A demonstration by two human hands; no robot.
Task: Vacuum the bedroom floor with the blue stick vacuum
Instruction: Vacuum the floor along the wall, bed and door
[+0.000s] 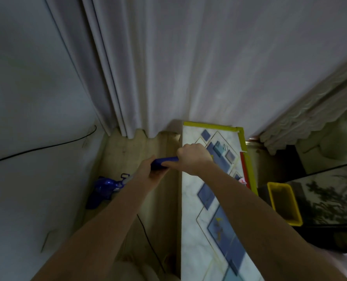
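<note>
Your left hand [148,166] and right hand [191,157] both grip the handle of the blue stick vacuum [102,189], whose body sits low left on the wooden floor [132,147], near the wall. Beyond, the strip under the curtain [168,78] looks unreached; progress is unclear.

Dim, soft, wide-angle edge warping

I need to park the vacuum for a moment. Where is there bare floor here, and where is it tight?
Bare wooden floor runs between the wall and the patterned panel, up to the curtain hem. Nearer the wall it is crowded by the vacuum body and a black cord. Right of the panel it is tight: a yellow bin sits there.
</note>
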